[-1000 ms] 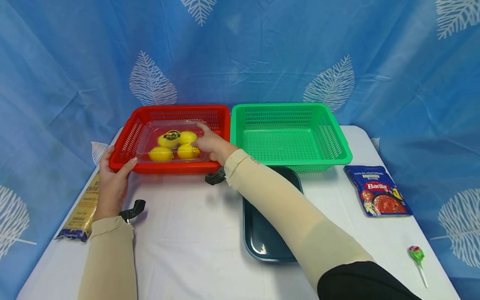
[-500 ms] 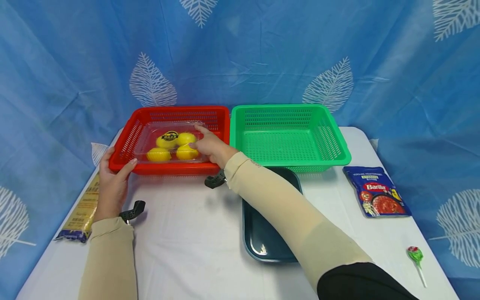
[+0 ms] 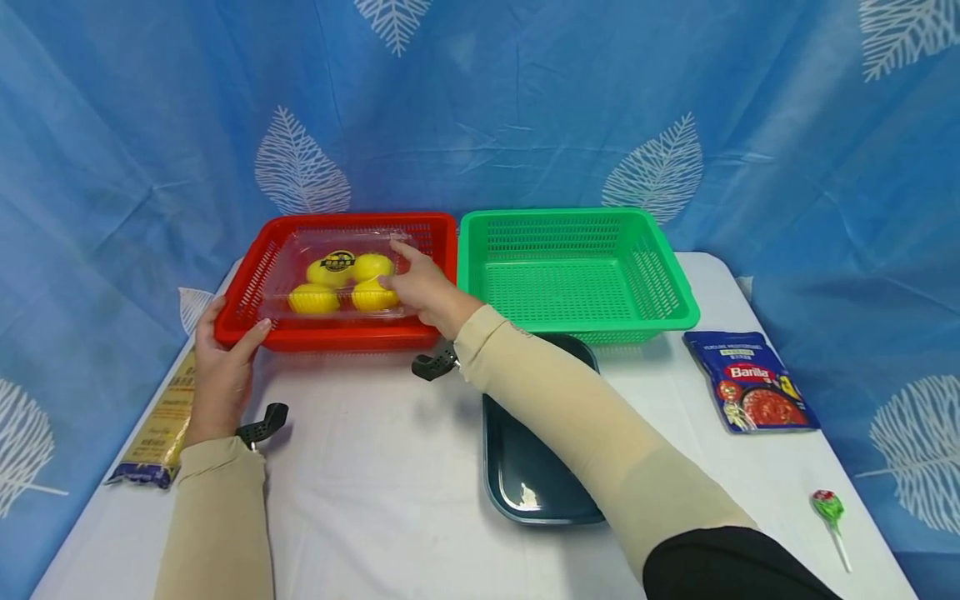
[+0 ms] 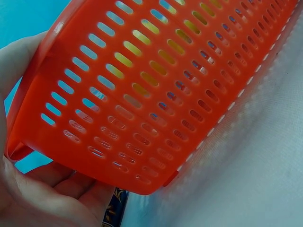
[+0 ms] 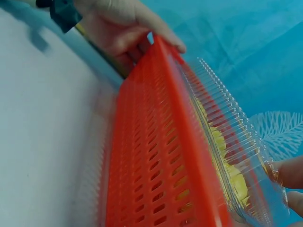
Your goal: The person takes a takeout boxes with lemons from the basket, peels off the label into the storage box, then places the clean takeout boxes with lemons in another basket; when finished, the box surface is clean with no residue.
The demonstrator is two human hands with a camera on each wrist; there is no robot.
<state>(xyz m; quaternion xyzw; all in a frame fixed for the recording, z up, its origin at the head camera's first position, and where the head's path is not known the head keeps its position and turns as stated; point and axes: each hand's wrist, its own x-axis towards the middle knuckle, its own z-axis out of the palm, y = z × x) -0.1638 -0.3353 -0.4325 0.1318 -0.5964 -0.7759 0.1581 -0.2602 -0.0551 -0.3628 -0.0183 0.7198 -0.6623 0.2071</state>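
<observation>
My left hand (image 3: 225,367) grips the front left corner of the red basket (image 3: 352,337), thumb over the rim; the left wrist view shows its fingers beneath the red rim (image 4: 42,56). My right hand (image 3: 431,292) holds the right end of a clear plastic box (image 3: 288,283) with several yellow fruits (image 3: 315,300) and a dark label on its lid. In the right wrist view, the clear box (image 5: 246,137) stands partly above the basket's rim, and fingertips (image 5: 291,175) pinch its near end.
A green basket (image 3: 555,292) stands right of the red one. In front lies a dark tray (image 3: 532,467), partly beneath my right forearm. A blue Barilla pouch (image 3: 750,383) and a lollipop (image 3: 828,508) lie at the right, a gold packet (image 3: 161,425) at the left.
The clear box has risen a little in the red basket and shifted slightly left, with my right hand on it. My left hand keeps its grip on the basket corner.
</observation>
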